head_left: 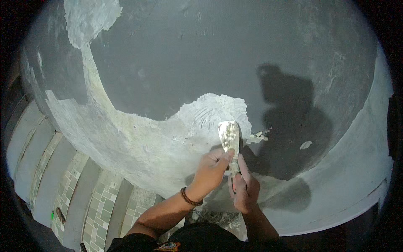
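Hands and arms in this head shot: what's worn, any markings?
Left hand and right hand are both ungloved; the right fingers look dusted whitish. A brown beaded bracelet circles the left wrist; nothing shows on the right. Forearms are bare below a black top with a small colourful emblem. No cables visible.

A stairwell inside a building, apparently undergoing wall repair. A staircase (69, 185) runs along the left, its steps faced with small green and cream tiles between plain grey bands. Beside it stretches a broad, dark grey wall (189, 63), its surface broken by a rough, pale patch (147, 143). Loose pale flakes (257, 137) and a metal scraper (228, 134) in use also suggest a renovation site.
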The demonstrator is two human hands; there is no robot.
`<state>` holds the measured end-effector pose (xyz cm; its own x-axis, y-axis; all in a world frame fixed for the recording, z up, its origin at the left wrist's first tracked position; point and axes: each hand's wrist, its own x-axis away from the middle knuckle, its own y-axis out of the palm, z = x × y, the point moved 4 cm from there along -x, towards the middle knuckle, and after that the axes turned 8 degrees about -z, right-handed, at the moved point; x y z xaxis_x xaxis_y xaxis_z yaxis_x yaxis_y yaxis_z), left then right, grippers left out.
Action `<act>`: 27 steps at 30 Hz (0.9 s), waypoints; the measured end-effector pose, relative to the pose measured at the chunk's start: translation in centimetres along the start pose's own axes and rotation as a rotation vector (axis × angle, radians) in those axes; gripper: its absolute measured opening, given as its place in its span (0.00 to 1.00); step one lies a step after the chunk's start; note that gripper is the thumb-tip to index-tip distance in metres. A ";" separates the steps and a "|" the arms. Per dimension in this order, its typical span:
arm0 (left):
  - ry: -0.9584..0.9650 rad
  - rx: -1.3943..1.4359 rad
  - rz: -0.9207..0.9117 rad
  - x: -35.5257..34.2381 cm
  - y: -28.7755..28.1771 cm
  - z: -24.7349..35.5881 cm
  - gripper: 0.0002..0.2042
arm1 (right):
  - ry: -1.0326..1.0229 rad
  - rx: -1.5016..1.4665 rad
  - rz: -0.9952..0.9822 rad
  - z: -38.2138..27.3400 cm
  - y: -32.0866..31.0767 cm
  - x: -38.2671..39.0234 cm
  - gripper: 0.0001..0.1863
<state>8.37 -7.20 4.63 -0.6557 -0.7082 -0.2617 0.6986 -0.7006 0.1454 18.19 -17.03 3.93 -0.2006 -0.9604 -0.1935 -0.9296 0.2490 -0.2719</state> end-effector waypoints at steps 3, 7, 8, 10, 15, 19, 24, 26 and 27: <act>0.033 -0.120 0.046 -0.1 0.0 0.4 0.15 | 0.147 0.017 -0.013 0.4 0.1 0.0 0.33; 0.060 -0.093 0.069 -0.5 0.1 1.1 0.18 | -0.076 -0.055 0.014 -0.5 0.1 -0.4 0.35; 0.072 -0.056 0.068 -0.6 0.0 1.3 0.18 | -0.032 -0.053 0.018 -0.3 0.2 -0.5 0.35; 0.042 -0.111 0.078 -0.4 0.0 1.8 0.17 | 0.068 -0.063 0.028 0.1 0.3 -0.5 0.36; 0.026 -0.140 0.096 -0.3 -0.3 2.7 0.15 | 0.013 -0.103 0.018 -0.1 0.5 -0.7 0.36; 0.044 -0.159 0.096 -0.7 -0.3 3.0 0.15 | -0.038 -0.089 0.036 -0.4 0.4 -1.0 0.34; 0.030 -0.146 0.081 -0.9 -0.7 3.1 0.14 | -0.083 0.002 0.044 -1.3 0.4 -1.5 0.33; 0.043 -0.126 0.091 -0.9 -1.1 3.3 0.14 | -0.057 -0.025 0.032 -1.5 0.4 -1.5 0.32; 0.044 -0.183 0.098 -1.0 -1.1 3.4 0.14 | -0.022 -0.081 0.023 -1.5 0.5 -1.5 0.32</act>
<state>7.25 -6.01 7.98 -0.5718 -0.7650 -0.2964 0.8014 -0.5982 -0.0021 17.53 -15.61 5.53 -0.2167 -0.9512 -0.2195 -0.9468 0.2596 -0.1902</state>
